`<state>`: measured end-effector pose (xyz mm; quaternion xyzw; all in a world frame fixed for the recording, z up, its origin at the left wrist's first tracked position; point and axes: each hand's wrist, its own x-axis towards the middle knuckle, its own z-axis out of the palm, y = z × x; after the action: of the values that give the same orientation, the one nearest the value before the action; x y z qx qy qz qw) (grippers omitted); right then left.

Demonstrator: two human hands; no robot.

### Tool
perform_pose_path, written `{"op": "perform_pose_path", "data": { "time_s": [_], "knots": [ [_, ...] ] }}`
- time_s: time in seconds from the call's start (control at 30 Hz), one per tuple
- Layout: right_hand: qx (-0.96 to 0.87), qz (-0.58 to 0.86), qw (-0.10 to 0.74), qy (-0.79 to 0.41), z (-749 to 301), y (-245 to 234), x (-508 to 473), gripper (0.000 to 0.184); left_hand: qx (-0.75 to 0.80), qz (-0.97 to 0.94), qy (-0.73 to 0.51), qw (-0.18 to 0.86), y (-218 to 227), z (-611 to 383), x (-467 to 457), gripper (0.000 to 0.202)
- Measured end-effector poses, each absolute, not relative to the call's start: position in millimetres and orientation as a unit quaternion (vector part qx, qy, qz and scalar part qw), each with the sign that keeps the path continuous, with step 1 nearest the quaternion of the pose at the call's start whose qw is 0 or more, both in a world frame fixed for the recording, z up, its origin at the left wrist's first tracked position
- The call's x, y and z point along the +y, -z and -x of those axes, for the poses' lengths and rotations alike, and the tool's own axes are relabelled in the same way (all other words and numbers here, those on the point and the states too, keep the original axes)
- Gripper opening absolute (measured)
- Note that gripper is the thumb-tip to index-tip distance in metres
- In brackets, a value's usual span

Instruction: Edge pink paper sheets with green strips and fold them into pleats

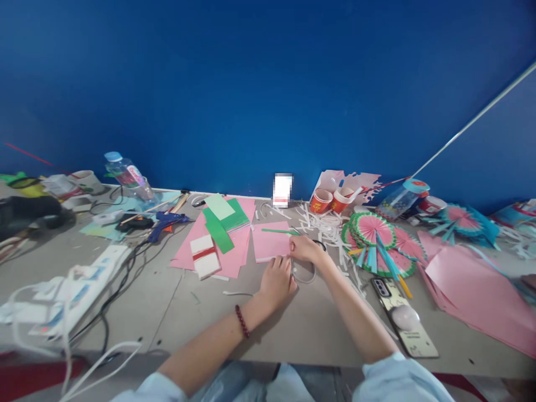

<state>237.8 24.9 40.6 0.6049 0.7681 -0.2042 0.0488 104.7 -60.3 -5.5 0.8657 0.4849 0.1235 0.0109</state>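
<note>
A piece of pink paper (272, 244) lies on the table in front of me, with a pale band along its lower edge and a thin green strip (274, 230) across its upper part. My left hand (277, 280) rests at the paper's lower right corner, its bent fingers closed on the edge. Just above it, my right hand (305, 248) is curled at the paper's right edge, fingers pressed together; what they pinch is hidden. Scissors (320, 245) seem to lie partly hidden behind the right hand. A thin pale strip (307, 279) curves beneath the right wrist.
Pink and green sheets (228, 223) and a white pack with a red band (205, 257) lie left. Farther left are a blue glue gun (161, 226) and power strip (90, 287). Paper cups (321, 201), paper scraps (329, 226), watermelon fans (377, 237) and a phone (404, 318) lie right.
</note>
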Motion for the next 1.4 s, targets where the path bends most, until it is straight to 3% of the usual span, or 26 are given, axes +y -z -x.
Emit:
{"op": "perform_pose_path", "data": {
  "time_s": [0.4, 0.57, 0.67, 0.73, 0.93, 1.17, 1.4],
  "knots": [
    [0.777, -0.59, 0.033, 0.217, -248, -40, 27, 0.013, 0.481, -0.863, -0.153, 0.017, 7, -102, -57, 0.05],
    [0.796, -0.575, -0.056, 0.182, -255, -52, 4, 0.013, 0.474, -0.866, -0.16, 0.005, 10, -103, -56, 0.052],
    [0.797, -0.579, -0.053, 0.162, -258, -52, -22, 0.012, 0.466, -0.871, -0.156, 0.005, 12, -101, -56, 0.048],
    [0.796, -0.579, -0.046, 0.171, -260, -47, -40, 0.008, 0.456, -0.876, -0.159, 0.007, 12, -101, -56, 0.045],
    [0.811, -0.556, -0.142, 0.116, -269, -20, -67, 0.011, 0.464, -0.874, -0.142, 0.005, 9, -101, -54, 0.045],
    [0.814, -0.536, -0.175, 0.143, -279, -13, -67, 0.007, 0.471, -0.874, -0.12, 0.004, 7, -102, -50, 0.046],
    [0.794, -0.558, -0.179, 0.162, -282, -38, -55, 0.014, 0.44, -0.885, -0.151, 0.02, 11, -103, -51, 0.038]
  ]
}}
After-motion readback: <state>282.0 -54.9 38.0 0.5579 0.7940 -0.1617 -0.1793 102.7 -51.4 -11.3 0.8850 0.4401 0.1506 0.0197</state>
